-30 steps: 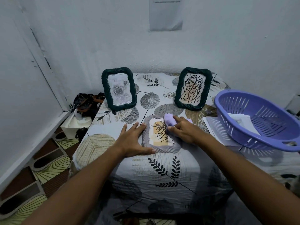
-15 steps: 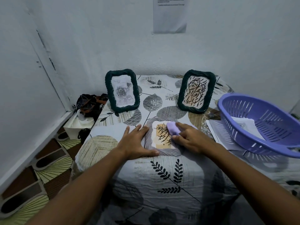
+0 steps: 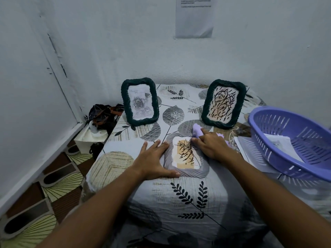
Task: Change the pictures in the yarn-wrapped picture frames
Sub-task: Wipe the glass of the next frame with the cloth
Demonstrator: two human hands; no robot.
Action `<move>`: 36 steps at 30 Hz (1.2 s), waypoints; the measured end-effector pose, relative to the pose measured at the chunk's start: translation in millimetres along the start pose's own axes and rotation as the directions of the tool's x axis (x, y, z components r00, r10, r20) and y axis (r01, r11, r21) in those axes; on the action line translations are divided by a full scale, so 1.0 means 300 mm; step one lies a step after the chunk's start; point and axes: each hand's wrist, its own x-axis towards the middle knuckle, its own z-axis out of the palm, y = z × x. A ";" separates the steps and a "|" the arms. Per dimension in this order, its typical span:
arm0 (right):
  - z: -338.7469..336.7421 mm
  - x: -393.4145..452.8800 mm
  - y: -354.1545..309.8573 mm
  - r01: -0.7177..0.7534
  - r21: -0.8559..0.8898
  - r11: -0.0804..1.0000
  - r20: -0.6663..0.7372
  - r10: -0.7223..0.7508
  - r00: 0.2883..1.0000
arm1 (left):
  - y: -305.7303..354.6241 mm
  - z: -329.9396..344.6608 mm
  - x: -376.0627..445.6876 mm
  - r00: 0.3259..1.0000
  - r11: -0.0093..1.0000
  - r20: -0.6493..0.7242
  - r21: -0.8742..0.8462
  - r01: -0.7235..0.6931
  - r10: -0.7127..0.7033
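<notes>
A grey yarn-wrapped frame (image 3: 203,170) lies flat on the table's middle, holding a beige picture with a black leaf sprig. My left hand (image 3: 154,161) rests flat on the cloth, fingers spread, touching the frame's left edge. My right hand (image 3: 211,145) grips a lilac cloth (image 3: 197,131) and presses it on the frame's top right corner. Two dark green yarn-wrapped frames stand upright at the back: the left frame (image 3: 140,101) shows a grey rose, the right frame (image 3: 223,102) shows black scribbles on beige.
A purple plastic basket (image 3: 293,140) with papers in it sits at the right, over more loose papers (image 3: 250,151). A leaf-print cloth (image 3: 179,203) covers the table. Walls close in behind and left. Bags and a white box (image 3: 93,135) lie on the floor at left.
My right hand has slid the lilac cloth up and right across the flat frame's glass to its top right corner. The left hand has stayed put beside the frame.
</notes>
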 end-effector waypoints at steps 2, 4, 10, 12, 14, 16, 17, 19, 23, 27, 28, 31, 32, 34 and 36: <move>0.005 -0.008 -0.002 0.003 0.032 0.999 0.005 -0.004 1.000 | 0.003 0.001 -0.001 1.000 1.000 0.002 0.005 0.002 -0.002; 0.003 -0.031 -0.008 0.033 0.073 0.997 0.009 -0.034 0.999 | 0.007 -0.001 -0.004 1.000 1.000 0.001 0.004 0.007 -0.007; -0.011 -0.112 0.005 0.108 0.152 0.982 0.007 -0.110 0.994 | 0.006 -0.001 0.000 1.000 1.000 -0.006 0.008 0.007 -0.007; -0.021 -0.101 0.003 0.091 0.127 0.988 0.002 -0.092 0.996 | 0.006 -0.003 -0.003 1.000 1.000 -0.001 -0.001 0.006 -0.006; -0.024 -0.076 -0.004 0.052 0.081 0.995 -0.012 -0.051 0.999 | 0.006 -0.005 -0.004 1.000 1.000 0.004 -0.003 0.004 -0.004; -0.015 -0.041 -0.012 0.018 0.042 0.999 -0.030 -0.017 0.999 | 0.003 -0.004 -0.002 1.000 1.000 0.003 -0.004 0.005 -0.005; -0.010 -0.023 -0.018 0.002 0.032 0.999 -0.035 -0.001 0.999 | 0.004 -0.004 -0.002 1.000 1.000 0.005 -0.003 0.004 -0.004; 0.002 0.005 -0.035 -0.021 0.039 0.999 -0.023 0.021 1.000 | 0.005 -0.004 -0.001 1.000 1.000 0.012 0.007 0.004 -0.004; 0.017 0.017 -0.102 0.009 0.023 1.000 0.053 -0.010 0.999 | 0.008 -0.004 -0.002 1.000 1.000 0.008 0.008 0.004 -0.004; 0.019 -0.010 -0.139 0.101 -0.007 0.995 0.142 -0.099 0.985 | 0.010 -0.008 -0.006 1.000 1.000 0.009 0.008 0.006 -0.006; 0.013 -0.022 -0.129 0.125 -0.016 0.992 0.145 -0.122 0.982 | 0.010 -0.007 -0.006 1.000 1.000 0.011 0.012 0.005 -0.005; -0.021 -0.054 -0.080 0.109 -0.017 0.994 0.127 -0.106 0.986 | 0.006 -0.003 -0.003 1.000 1.000 0.011 0.019 0.006 -0.007; -0.031 -0.058 -0.065 0.080 -0.021 0.997 0.116 -0.077 0.990 | 0.005 -0.003 -0.003 1.000 1.000 0.013 0.017 0.008 -0.008; -0.036 -0.044 -0.046 0.045 -0.076 0.996 0.097 -0.038 0.995 | 0.005 -0.002 -0.003 1.000 1.000 0.014 0.003 0.012 -0.012; -0.027 -0.011 -0.047 0.039 -0.124 0.992 0.098 -0.027 0.995 | 0.007 -0.003 -0.004 1.000 1.000 0.011 -0.021 0.015 -0.015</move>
